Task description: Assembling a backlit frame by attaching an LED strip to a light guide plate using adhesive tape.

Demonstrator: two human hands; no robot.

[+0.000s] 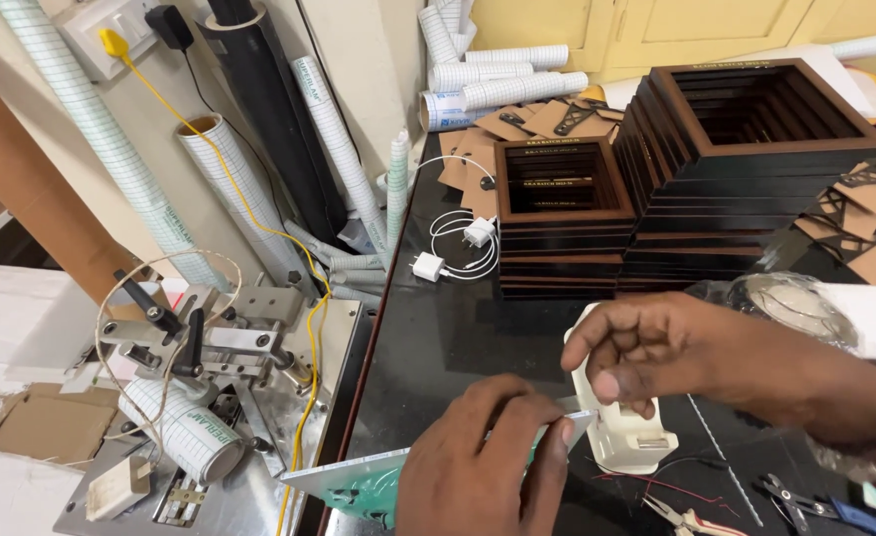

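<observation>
Left hand [488, 457] near bottom centre, fingers curled shut, pinching the right end of a thin clear acrylic strip [359, 478] with greenish backing. Strip runs from the hand's fingertips down-left, far end hanging over the table [438, 328] edge toward the metal jig.

Right hand [656, 347] comes in from the right, just above and touching distance from the left. Thumb and index closed on the top of a white tape dispenser [622, 437], which stands upright on the black table directly under that hand. Strip's right end meets the dispenser at the thumb; can't tell if tape is between them.

Around it:
- Pliers [691, 518] and thin red wire near right, on the table just beyond the dispenser.
- White chargers with cable [458, 248] mid-table, far of the hands.
- Two stacks of dark wooden frames [656, 218] far right, brown card backings scattered beside them.
- Metal cutting jig [210, 347] left of the table, yellow cable [259, 218] running across it up to the wall socket.
- Rolls of film [230, 179] leaning against the far-left wall.
</observation>
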